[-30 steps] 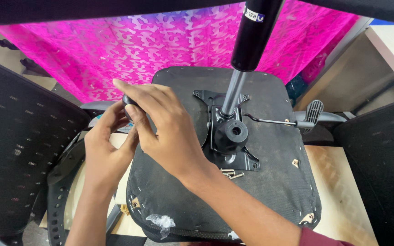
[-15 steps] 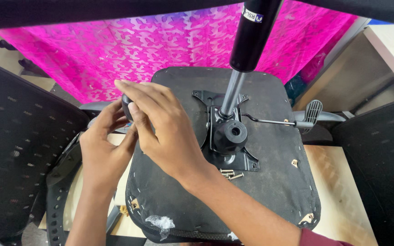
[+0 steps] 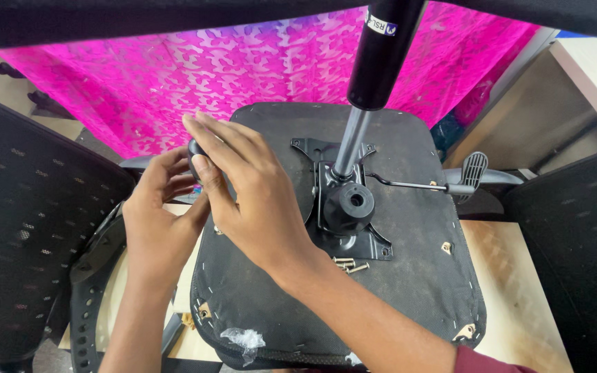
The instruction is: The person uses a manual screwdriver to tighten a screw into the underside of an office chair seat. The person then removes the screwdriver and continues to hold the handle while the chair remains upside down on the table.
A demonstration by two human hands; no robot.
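Note:
An upturned black chair seat (image 3: 409,304) lies before me, its metal mechanism plate (image 3: 343,207) bolted at the centre with a gas-lift cylinder (image 3: 381,62) rising from it. My left hand (image 3: 157,221) and my right hand (image 3: 243,190) meet at the seat's left edge. Both grip a small black part (image 3: 195,153) there, mostly hidden by the fingers. A few loose screws (image 3: 350,264) lie on the seat just in front of the plate.
A lever with a black paddle handle (image 3: 474,169) sticks out right of the mechanism. Black mesh chair backs stand at the left (image 3: 29,235) and right (image 3: 574,242). A pink patterned cloth (image 3: 174,76) hangs behind. A wooden table (image 3: 512,276) lies under the seat.
Both hands stay at the seat's left edge; the fingers shifted slightly around the small black part.

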